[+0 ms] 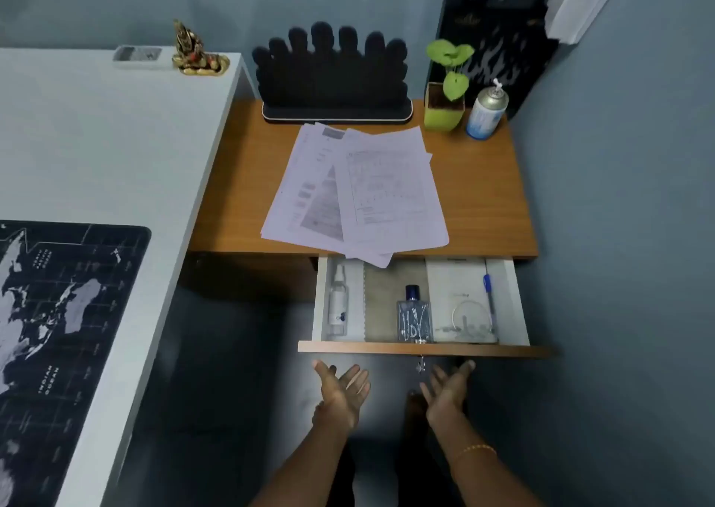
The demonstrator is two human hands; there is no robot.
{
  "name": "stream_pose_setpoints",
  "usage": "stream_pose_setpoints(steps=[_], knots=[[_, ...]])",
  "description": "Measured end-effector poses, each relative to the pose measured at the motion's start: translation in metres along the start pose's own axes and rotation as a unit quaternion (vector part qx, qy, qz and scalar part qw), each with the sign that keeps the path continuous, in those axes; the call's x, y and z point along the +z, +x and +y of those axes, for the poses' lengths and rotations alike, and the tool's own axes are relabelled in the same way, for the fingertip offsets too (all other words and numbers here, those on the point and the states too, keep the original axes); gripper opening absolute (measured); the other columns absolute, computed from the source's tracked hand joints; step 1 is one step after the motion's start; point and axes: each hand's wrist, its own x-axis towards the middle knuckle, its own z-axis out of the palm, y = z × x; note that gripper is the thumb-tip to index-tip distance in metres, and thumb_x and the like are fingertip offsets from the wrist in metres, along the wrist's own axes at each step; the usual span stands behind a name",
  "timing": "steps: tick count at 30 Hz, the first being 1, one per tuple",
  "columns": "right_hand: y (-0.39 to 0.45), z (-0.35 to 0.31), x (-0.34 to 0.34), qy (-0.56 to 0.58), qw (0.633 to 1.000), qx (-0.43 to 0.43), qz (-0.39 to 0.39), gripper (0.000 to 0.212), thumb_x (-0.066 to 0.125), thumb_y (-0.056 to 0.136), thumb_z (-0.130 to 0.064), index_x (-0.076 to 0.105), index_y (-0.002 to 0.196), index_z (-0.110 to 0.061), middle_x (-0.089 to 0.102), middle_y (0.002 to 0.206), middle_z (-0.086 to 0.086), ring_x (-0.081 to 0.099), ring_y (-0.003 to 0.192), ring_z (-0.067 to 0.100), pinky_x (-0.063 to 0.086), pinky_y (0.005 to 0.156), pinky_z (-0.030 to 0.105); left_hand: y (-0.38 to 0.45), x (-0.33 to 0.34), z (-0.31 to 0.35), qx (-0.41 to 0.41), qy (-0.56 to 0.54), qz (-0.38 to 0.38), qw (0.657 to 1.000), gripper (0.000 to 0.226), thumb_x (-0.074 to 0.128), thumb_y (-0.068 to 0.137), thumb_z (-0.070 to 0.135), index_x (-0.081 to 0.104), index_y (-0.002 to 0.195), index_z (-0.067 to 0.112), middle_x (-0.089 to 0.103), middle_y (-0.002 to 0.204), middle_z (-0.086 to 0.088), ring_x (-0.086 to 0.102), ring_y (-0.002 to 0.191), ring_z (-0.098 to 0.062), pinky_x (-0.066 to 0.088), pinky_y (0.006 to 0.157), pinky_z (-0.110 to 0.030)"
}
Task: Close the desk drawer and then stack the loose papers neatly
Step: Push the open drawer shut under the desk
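Note:
The desk drawer [425, 348] stands pulled out under the small wooden desk [483, 197]. Inside it lie a clear spray bottle [337, 301], a perfume bottle [414, 317], a white booklet [458, 301] and a blue pen [489, 297]. Loose papers [356, 193] lie fanned and skewed on the desktop, one corner hanging over the drawer. My left hand [342, 390] and my right hand [449, 388] hover just below the drawer front, palms up, fingers apart, holding nothing and not touching it.
A black organiser [332, 77], a potted plant [445, 100] and a spray can [485, 113] stand at the back of the desk. A white table [96, 150] with a world-map mat [58, 332] is on the left. A blue wall [619, 197] closes the right side.

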Motion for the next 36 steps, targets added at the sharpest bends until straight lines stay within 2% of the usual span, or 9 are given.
stream_pose_setpoints(steps=[8,10,16,21,27,30,34,36], knots=[[0.014,-0.002,0.017,0.020,0.999,-0.018,0.024,0.054,0.030,0.099,-0.048,0.040,0.137,-0.011,0.051,0.137,0.024,0.051,0.124,0.035,0.046,0.100,0.051,0.017,0.022,0.007,0.016,-0.035,0.022,0.999,0.075,0.023,0.090,0.065,0.026,0.144,0.014,0.040,0.144,-0.029,0.044,0.131,-0.040,0.033,0.114,-0.045],[0.018,0.000,0.017,0.016,0.999,-0.015,0.032,0.052,0.031,0.098,-0.048,0.041,0.136,-0.012,0.052,0.135,0.025,0.055,0.117,0.035,0.048,0.096,0.051,0.024,0.024,0.006,0.009,-0.028,0.030,0.999,0.072,0.023,0.092,0.061,0.026,0.144,0.011,0.040,0.144,-0.029,0.043,0.131,-0.040,0.033,0.114,-0.045],[0.028,0.001,0.025,0.024,0.999,-0.027,0.041,0.048,0.031,0.099,-0.045,0.039,0.137,-0.016,0.054,0.132,0.027,0.056,0.117,0.040,0.049,0.094,0.052,0.036,0.031,0.009,0.012,-0.011,0.034,0.999,0.068,0.023,0.095,0.057,0.029,0.142,0.008,0.043,0.142,-0.029,0.046,0.129,-0.040,0.035,0.112,-0.046],[0.037,-0.011,0.043,0.037,0.999,-0.030,0.027,0.049,0.033,0.099,-0.045,0.040,0.137,-0.014,0.056,0.129,0.027,0.059,0.100,0.034,0.051,0.095,0.047,0.047,0.044,0.020,0.011,-0.021,0.015,1.000,0.071,0.025,0.093,0.059,0.026,0.144,0.008,0.044,0.141,-0.029,0.047,0.129,-0.040,0.036,0.112,-0.046],[0.053,-0.026,0.072,0.046,0.998,-0.024,0.032,0.053,0.037,0.097,-0.048,0.042,0.135,-0.011,0.056,0.129,0.027,0.060,0.111,0.036,0.053,0.086,0.042,0.063,0.065,0.036,0.011,-0.030,0.003,0.999,0.072,0.026,0.093,0.059,0.024,0.144,0.009,0.042,0.143,-0.028,0.047,0.129,-0.039,0.036,0.113,-0.045],[0.059,-0.034,0.088,0.073,0.996,-0.018,0.037,0.055,0.042,0.095,-0.049,0.044,0.132,-0.010,0.056,0.128,0.026,0.060,0.102,0.033,0.053,0.088,0.040,0.070,0.077,0.044,0.012,-0.037,-0.004,0.999,0.073,0.027,0.093,0.060,0.025,0.145,0.009,0.042,0.143,-0.028,0.047,0.129,-0.039,0.035,0.113,-0.045],[0.067,-0.044,0.105,0.083,0.996,-0.021,0.039,0.060,0.037,0.094,-0.055,0.044,0.132,-0.009,0.059,0.121,0.020,0.063,0.082,0.027,0.051,0.099,0.040,0.076,0.092,0.055,0.006,-0.055,-0.015,0.998,0.076,0.025,0.090,0.064,0.025,0.146,0.013,0.042,0.144,-0.026,0.047,0.130,-0.038,0.035,0.113,-0.044],[0.069,-0.052,0.115,0.091,0.995,-0.016,0.037,0.055,0.036,0.094,-0.055,0.049,0.122,-0.008,0.060,0.122,0.022,0.063,0.085,0.029,0.051,0.100,0.042,0.077,0.098,0.059,0.005,-0.072,-0.023,0.997,0.078,0.020,0.089,0.068,0.027,0.146,0.016,0.041,0.145,-0.025,0.045,0.131,-0.038,0.034,0.114,-0.045]])
